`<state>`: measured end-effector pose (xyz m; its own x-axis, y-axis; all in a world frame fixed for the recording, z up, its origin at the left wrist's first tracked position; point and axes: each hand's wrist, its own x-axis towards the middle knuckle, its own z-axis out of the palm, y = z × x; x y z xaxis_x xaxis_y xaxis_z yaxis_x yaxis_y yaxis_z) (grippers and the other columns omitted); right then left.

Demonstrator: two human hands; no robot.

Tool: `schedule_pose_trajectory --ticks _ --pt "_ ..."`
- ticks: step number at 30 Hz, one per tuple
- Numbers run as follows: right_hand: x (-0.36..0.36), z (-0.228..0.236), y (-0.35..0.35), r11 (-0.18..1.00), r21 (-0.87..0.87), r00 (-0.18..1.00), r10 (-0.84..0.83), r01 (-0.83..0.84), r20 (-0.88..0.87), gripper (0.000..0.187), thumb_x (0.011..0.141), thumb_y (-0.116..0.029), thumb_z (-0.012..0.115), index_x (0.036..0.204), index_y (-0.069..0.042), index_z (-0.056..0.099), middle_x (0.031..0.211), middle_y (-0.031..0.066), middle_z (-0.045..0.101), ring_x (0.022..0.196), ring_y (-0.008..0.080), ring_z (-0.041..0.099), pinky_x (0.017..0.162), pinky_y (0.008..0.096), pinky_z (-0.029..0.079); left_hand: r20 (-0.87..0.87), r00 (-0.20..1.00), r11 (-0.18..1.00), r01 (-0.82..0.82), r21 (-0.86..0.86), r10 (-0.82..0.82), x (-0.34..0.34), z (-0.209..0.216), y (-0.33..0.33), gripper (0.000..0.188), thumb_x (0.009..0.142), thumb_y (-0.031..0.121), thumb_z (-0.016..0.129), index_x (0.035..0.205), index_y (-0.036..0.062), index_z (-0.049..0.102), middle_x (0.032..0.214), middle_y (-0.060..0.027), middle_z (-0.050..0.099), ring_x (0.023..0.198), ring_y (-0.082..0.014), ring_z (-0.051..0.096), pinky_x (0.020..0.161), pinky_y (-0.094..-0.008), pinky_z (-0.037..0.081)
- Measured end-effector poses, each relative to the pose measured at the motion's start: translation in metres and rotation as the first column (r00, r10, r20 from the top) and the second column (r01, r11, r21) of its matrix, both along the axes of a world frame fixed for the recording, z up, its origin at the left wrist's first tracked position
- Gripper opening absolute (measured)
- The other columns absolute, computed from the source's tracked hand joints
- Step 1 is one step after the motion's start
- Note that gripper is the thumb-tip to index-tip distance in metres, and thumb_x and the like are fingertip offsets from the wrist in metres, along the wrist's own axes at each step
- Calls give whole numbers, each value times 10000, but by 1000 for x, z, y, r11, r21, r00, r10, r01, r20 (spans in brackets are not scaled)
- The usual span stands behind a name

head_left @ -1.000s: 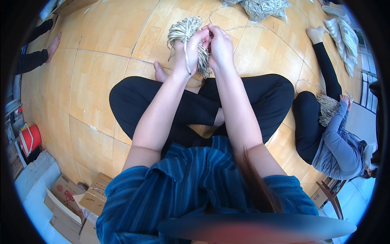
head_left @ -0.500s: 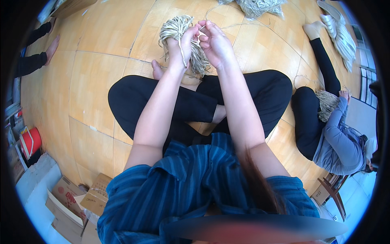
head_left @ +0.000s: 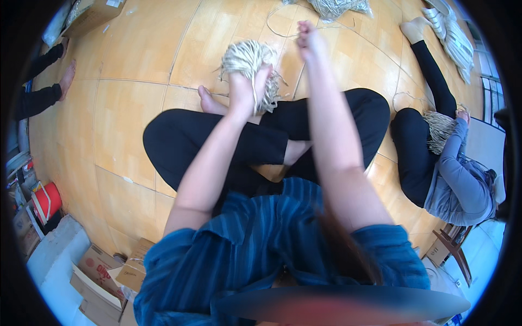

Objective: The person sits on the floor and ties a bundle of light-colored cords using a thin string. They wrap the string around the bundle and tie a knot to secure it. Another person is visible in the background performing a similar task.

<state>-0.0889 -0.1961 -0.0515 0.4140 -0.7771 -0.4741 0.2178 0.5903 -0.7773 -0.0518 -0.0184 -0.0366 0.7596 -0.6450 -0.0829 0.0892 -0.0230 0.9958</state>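
My left hand [head_left: 243, 89] is wrapped round a bundle of pale, straw-coloured strands [head_left: 247, 56]. The strands fold over the top of the hand, and their loose ends hang down beside the wrist toward my crossed legs. Farther forward and to the right, my right hand [head_left: 309, 42] is closed in a pinch, apart from the bundle and slightly blurred. A thin cord [head_left: 270, 26] curves across the floor and meets the right hand's fingers. Its end inside the fingers is hidden.
Ahead on the tiled floor lies a plastic-wrapped heap of similar strands [head_left: 340, 8]. At right a seated person [head_left: 459, 179] handles another strand bundle [head_left: 439, 130]. Another person's feet [head_left: 68, 79] show at left. A red bucket [head_left: 48, 200] and cardboard boxes [head_left: 98, 269] stand at lower left.
My right hand has moved away from the left, forward and to the right. My left hand, still holding the bundle, has come slightly nearer my body.
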Motion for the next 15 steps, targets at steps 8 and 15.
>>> schedule_pose_trajectory --ticks 8,15 --pt "-47 23 -40 926 -186 933 348 -327 93 234 987 -204 445 988 -11 577 749 -16 527 627 58 445 538 192 350 -425 905 960 -120 -254 1 21 6 -14 214 857 166 592 932 -35 602 775 -83 625 674 -100 523 694 -242 425" --pt "-55 38 15 902 -228 909 399 -366 120 315 987 -232 478 1146 20 581 849 -7 583 725 55 490 649 192 412 -641 749 931 -95 -354 -167 18 17 3 225 905 232 587 998 28 579 1192 -69 574 679 -80 455 657 -236 422"
